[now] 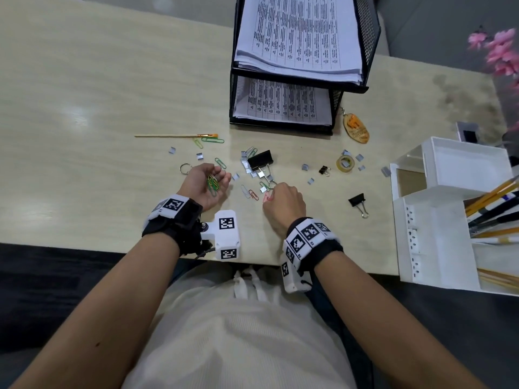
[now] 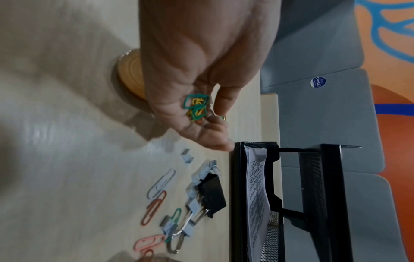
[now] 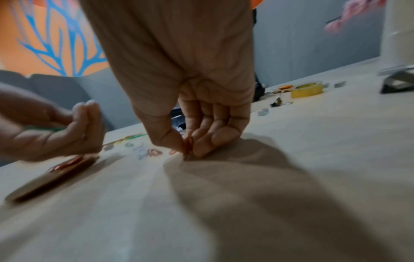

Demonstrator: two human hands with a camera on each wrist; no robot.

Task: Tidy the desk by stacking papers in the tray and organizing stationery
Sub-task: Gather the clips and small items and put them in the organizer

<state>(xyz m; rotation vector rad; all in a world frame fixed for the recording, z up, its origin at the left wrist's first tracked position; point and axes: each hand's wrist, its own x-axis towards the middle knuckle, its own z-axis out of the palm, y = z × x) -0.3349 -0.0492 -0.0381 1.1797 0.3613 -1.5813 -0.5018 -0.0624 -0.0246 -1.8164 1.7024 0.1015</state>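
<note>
My left hand (image 1: 214, 175) lies palm up on the desk and cups several green and yellow paper clips (image 1: 212, 183) in its curled fingers; the left wrist view shows the same clips (image 2: 197, 106) in that hand (image 2: 215, 120). To its right, my right hand (image 1: 268, 196) is knuckles up and pinches a pink paper clip (image 3: 189, 144) between thumb and forefinger at the desk surface. A white and a red clip (image 1: 250, 192) lie loose between the hands. The black mesh tray (image 1: 280, 127) holds printed papers (image 1: 300, 32) on both tiers.
A large black binder clip (image 1: 261, 160) lies among grey staple strips just beyond my right hand. Smaller binder clips (image 1: 358, 202), a tape roll (image 1: 345, 164), a key ring (image 1: 185, 167) and a wooden stick (image 1: 168, 135) are scattered around. A white organizer (image 1: 438, 234) with pencils stands at the right edge.
</note>
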